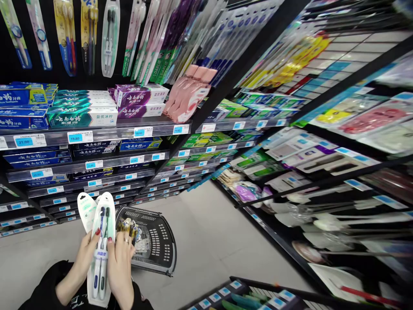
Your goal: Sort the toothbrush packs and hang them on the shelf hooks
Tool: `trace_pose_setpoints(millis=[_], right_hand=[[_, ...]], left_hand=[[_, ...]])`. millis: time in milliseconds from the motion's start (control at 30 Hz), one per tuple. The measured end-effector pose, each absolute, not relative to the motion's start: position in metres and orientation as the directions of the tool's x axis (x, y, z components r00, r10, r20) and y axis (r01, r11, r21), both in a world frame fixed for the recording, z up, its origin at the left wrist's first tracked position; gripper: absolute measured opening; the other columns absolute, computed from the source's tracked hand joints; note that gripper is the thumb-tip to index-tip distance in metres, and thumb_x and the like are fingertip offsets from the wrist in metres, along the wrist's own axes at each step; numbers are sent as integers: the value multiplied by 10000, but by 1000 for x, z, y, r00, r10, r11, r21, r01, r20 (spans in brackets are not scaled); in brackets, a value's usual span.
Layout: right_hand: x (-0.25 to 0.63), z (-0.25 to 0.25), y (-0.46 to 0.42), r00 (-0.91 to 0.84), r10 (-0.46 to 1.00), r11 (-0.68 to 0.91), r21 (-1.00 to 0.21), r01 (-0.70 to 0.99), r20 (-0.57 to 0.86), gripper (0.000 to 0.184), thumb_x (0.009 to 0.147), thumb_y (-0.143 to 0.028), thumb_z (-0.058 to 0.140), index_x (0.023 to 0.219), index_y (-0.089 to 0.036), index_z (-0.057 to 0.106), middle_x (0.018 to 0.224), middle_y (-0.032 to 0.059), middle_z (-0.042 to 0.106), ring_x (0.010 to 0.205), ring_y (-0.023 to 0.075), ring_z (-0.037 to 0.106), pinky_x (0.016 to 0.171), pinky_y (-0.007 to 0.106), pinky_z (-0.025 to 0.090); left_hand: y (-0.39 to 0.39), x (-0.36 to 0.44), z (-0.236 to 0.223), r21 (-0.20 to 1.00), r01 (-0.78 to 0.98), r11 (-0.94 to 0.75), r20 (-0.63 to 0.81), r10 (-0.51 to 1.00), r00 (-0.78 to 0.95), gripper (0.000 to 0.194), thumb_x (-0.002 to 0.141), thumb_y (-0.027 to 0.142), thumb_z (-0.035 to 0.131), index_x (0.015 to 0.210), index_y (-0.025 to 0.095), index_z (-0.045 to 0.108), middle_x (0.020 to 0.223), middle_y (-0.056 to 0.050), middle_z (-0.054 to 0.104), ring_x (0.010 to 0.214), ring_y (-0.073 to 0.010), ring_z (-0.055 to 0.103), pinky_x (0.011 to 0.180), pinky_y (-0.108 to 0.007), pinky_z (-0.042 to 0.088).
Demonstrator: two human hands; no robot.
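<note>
My left hand (81,257) and my right hand (120,265) both grip a toothbrush pack (101,254) in front of my body. Two brushes, one with a blue head and one with a dark green head, show through its clear front, heads up. Behind it, fanned out to the left, is another pale green-and-white pack (86,210), held in the same grasp. My thumbs rest on the front pack; most of my other fingers are hidden behind the packs or curled at their edges.
A black shopping basket (166,241) with several packaged items stands just right of my hands. Ahead, a shelf (125,131) carries toothpaste boxes (82,116) beneath hanging toothbrushes (110,38). Another rack (290,185) lines the right side of the grey floor (206,228). A low display (232,297) stands at the bottom.
</note>
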State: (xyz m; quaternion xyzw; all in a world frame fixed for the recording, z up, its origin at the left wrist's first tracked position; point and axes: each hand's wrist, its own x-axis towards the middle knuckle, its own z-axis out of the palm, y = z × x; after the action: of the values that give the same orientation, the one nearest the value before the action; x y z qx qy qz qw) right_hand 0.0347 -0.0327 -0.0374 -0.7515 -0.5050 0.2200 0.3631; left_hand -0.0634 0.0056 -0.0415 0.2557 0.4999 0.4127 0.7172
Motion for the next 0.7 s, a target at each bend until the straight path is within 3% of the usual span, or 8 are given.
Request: trace_pose_setpoints(millis=[233, 333, 467, 533, 600, 700], right_hand=[[43, -29, -27, 343, 939, -196, -863, 465, -28, 239, 862, -353, 338, 732, -213, 481, 849, 41, 518, 851, 224, 465, 787, 405, 338], [53, -24, -25, 402, 915, -99, -966, 239, 6, 243, 872, -372, 314, 780, -213, 472, 795, 22, 497, 764, 181, 480, 714, 327, 387], [86, -18, -23, 555, 825, -79, -995, -69, -104, 237, 842, -431, 386, 759, -211, 422, 654, -29, 446, 564, 129, 439, 526, 240, 375], [107, -19, -21, 643, 759, -109, -994, -25, -100, 273, 836, -451, 383, 702, -213, 383, 606, -46, 406, 520, 117, 405, 496, 228, 349], [121, -24, -19, 688, 724, -155, -982, 105, -41, 285, 839, -448, 368, 676, -214, 366, 588, -49, 399, 522, 119, 395, 501, 227, 335], [121, -34, -19, 660, 751, -191, -958, 214, -2, 265, 815, -428, 417, 666, -211, 394, 576, -42, 434, 529, 131, 405, 512, 236, 327]], left_hand=[[10, -62, -33, 792, -282, 541, -533, 839, 112, 445, 682, 458, 603, 957, 111, 655, 897, -117, 710, 863, -267, 632, 803, -346, 468], [10, -63, -30, 798, -301, 521, -502, 853, 145, 426, 684, 453, 605, 934, 113, 661, 892, -120, 711, 833, -270, 637, 747, -346, 488], [11, -69, -37, 793, -336, 508, -439, 859, 263, 312, 642, 354, 679, 858, 128, 665, 824, -109, 721, 726, -271, 653, 615, -338, 505], [11, -73, -39, 790, -337, 512, -436, 856, 278, 343, 623, 342, 697, 894, 137, 654, 845, -117, 719, 726, -284, 654, 594, -340, 506], [11, -74, -36, 773, -365, 519, -432, 852, 297, 504, 628, 350, 691, 1089, 183, 578, 1009, -131, 681, 833, -312, 640, 638, -365, 513], [9, -71, -26, 801, -387, 457, -353, 883, 311, 707, 664, 346, 657, 1299, 303, 349, 1384, -90, 390, 1134, -325, 481, 800, -381, 488]])
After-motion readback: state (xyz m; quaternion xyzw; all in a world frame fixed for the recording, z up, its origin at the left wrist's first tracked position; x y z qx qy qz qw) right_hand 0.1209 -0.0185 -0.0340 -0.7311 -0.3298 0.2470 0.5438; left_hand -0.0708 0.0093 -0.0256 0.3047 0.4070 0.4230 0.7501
